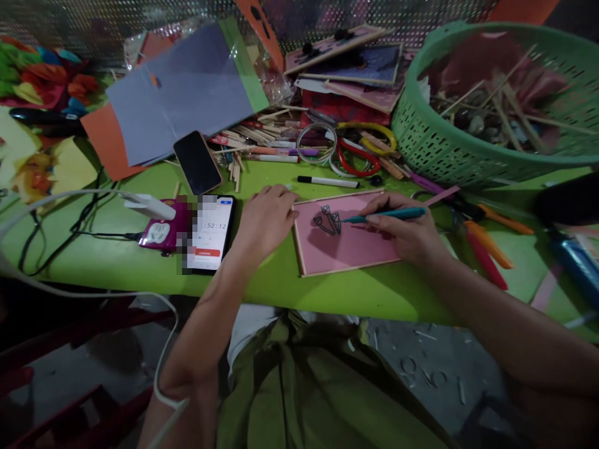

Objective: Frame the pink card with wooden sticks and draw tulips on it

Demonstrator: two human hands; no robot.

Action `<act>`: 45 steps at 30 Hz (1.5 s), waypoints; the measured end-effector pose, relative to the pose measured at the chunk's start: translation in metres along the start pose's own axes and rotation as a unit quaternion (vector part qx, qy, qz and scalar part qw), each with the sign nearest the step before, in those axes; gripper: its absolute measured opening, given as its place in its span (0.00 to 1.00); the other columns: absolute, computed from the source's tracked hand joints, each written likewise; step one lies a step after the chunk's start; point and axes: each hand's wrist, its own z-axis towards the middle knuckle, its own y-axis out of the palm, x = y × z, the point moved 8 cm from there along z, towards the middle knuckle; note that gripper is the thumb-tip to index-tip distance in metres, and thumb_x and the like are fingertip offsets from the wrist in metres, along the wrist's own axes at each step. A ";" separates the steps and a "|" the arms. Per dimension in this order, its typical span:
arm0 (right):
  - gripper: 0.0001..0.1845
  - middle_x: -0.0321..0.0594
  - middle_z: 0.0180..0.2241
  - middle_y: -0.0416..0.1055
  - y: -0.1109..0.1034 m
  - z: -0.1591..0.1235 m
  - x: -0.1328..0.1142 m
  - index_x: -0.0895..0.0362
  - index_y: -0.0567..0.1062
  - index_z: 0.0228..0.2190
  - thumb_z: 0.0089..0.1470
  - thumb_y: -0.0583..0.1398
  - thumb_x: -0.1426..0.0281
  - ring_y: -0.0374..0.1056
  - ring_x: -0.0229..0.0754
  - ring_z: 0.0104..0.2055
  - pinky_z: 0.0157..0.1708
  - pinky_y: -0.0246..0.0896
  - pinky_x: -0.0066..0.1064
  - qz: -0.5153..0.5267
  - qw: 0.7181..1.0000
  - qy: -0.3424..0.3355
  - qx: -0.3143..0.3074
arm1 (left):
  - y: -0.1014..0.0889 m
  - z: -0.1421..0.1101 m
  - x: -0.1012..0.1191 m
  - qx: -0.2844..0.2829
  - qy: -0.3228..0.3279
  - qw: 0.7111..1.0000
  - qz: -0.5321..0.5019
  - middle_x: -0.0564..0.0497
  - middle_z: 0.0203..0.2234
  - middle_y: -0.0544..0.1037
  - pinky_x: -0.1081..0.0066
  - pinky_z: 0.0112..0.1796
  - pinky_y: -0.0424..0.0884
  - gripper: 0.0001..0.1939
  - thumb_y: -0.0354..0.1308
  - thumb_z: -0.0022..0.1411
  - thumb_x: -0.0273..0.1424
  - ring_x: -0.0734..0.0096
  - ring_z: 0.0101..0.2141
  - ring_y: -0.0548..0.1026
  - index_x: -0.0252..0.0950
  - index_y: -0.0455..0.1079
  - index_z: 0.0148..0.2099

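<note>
Left hand (271, 215) rests flat, fingers loosely spread, at near edge of card (355, 252), which lies between hands; right hand (406, 232) pinches pen (405, 213) at outlined flowers (336, 219), visible remainder plain, so drawing seems partial.

Includes two hands (272, 212) (407, 232), two phones (198, 162) (213, 234), one teal pen (393, 215), one card (365, 252) with drawn flowers (326, 219), one basket (433, 140), one white plug (150, 207) and one table (276, 293).

on the green table (266, 290) lies a pink board (362, 246). left of this board is a lit phone (219, 234), and behind the board is a white marker (330, 182). right of the board lies a tool with red and orange handles (485, 254).
</note>
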 end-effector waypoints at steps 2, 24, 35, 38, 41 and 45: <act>0.10 0.36 0.26 0.75 0.000 -0.001 0.000 0.48 0.82 0.28 0.48 0.74 0.59 0.68 0.41 0.25 0.23 0.58 0.35 -0.002 1.000 0.001 -0.004 | 0.001 0.009 -0.002 -0.007 0.002 1.000 -0.023 0.40 0.50 0.81 0.53 0.55 0.71 0.14 0.56 0.71 0.30 0.51 0.54 0.76 0.35 0.78 0.53; 0.18 0.35 0.25 0.74 0.011 -0.008 -0.006 0.48 0.78 0.27 0.46 0.76 0.53 0.68 0.41 0.25 0.24 0.65 0.36 -0.043 0.998 -0.008 -0.033 | 0.009 0.011 -0.014 0.033 -0.023 0.993 -0.112 0.45 0.46 0.79 0.59 0.51 0.69 0.06 0.61 0.69 0.29 0.57 0.50 0.74 0.36 0.76 0.46; 0.08 0.35 0.34 0.78 0.010 -0.011 -0.007 0.45 0.84 0.32 0.51 0.75 0.59 0.73 0.44 0.36 0.36 0.70 0.35 -0.024 0.998 -0.023 -0.047 | 0.011 0.011 -0.013 0.027 -0.019 0.995 -0.097 0.44 0.47 0.79 0.57 0.53 0.69 0.08 0.61 0.68 0.29 0.54 0.52 0.74 0.37 0.77 0.48; 0.11 0.35 0.33 0.78 0.011 -0.012 -0.005 0.47 0.84 0.34 0.51 0.75 0.57 0.72 0.42 0.33 0.31 0.68 0.33 -0.008 0.999 -0.006 -0.053 | 0.011 0.011 -0.013 0.023 -0.018 0.995 -0.094 0.44 0.47 0.79 0.56 0.54 0.69 0.09 0.61 0.68 0.30 0.54 0.52 0.74 0.37 0.77 0.49; 0.12 0.35 0.32 0.78 0.011 -0.012 -0.003 0.48 0.84 0.34 0.50 0.75 0.56 0.72 0.40 0.31 0.28 0.67 0.32 -0.003 0.999 0.001 -0.049 | 0.010 0.011 -0.012 0.023 -0.020 0.995 -0.096 0.43 0.47 0.79 0.55 0.54 0.69 0.09 0.61 0.68 0.30 0.53 0.52 0.74 0.36 0.77 0.49; 0.14 0.35 0.30 0.76 0.011 -0.011 -0.002 0.49 0.82 0.33 0.49 0.76 0.56 0.72 0.40 0.29 0.26 0.67 0.32 0.001 0.999 0.006 -0.040 | 0.010 0.011 -0.013 0.021 -0.020 0.994 -0.107 0.43 0.48 0.79 0.56 0.53 0.69 0.09 0.61 0.67 0.30 0.53 0.52 0.74 0.37 0.77 0.48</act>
